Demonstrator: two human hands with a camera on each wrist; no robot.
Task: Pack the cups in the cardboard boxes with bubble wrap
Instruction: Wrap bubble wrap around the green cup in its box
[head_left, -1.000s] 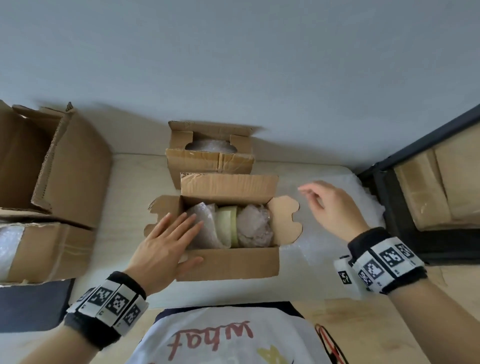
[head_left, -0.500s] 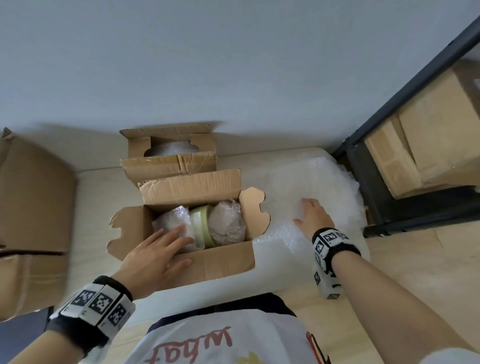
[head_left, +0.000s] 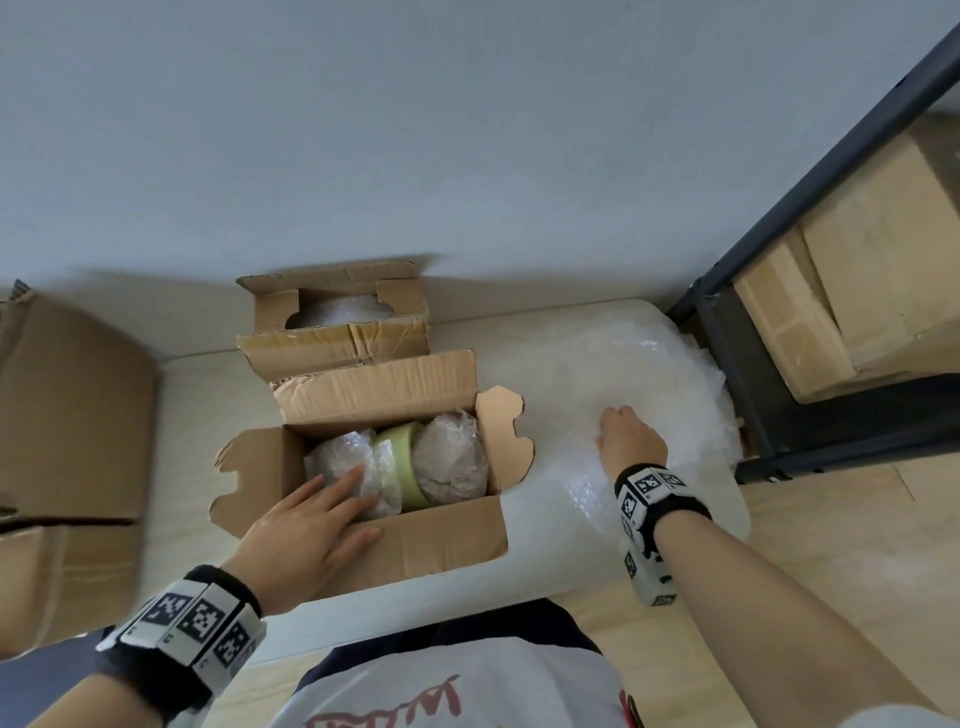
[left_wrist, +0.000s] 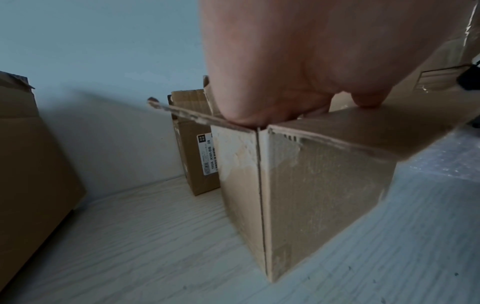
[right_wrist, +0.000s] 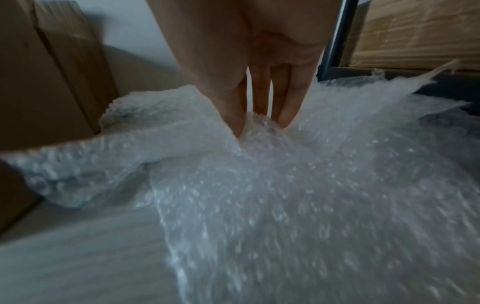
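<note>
An open cardboard box (head_left: 447, 540) stands on the table in front of me. Inside it lie two cups wrapped in bubble wrap (head_left: 452, 462) with a pale green cup (head_left: 402, 457) between them. My left hand (head_left: 358, 501) rests on the box's near rim, straight fingers lying on the left wrapped cup (head_left: 337, 454). In the left wrist view the palm (left_wrist: 285, 61) sits on the box's corner (left_wrist: 311, 185). My right hand (head_left: 610, 421) is down on the loose bubble wrap pile (head_left: 623, 364). There its thumb and fingers (right_wrist: 284, 115) pinch a fold of the wrap (right_wrist: 285, 185).
A second open box (head_left: 337, 353) with bubble wrap inside stands right behind the first, against the wall. Large cardboard boxes (head_left: 67, 415) fill the table's left end. A black metal shelf (head_left: 727, 338) holding cartons (head_left: 857, 260) stands close at the right.
My right hand went from the air by the box's right flap down onto the bubble wrap pile and closed its fingers into it. The left hand stayed on the box rim.
</note>
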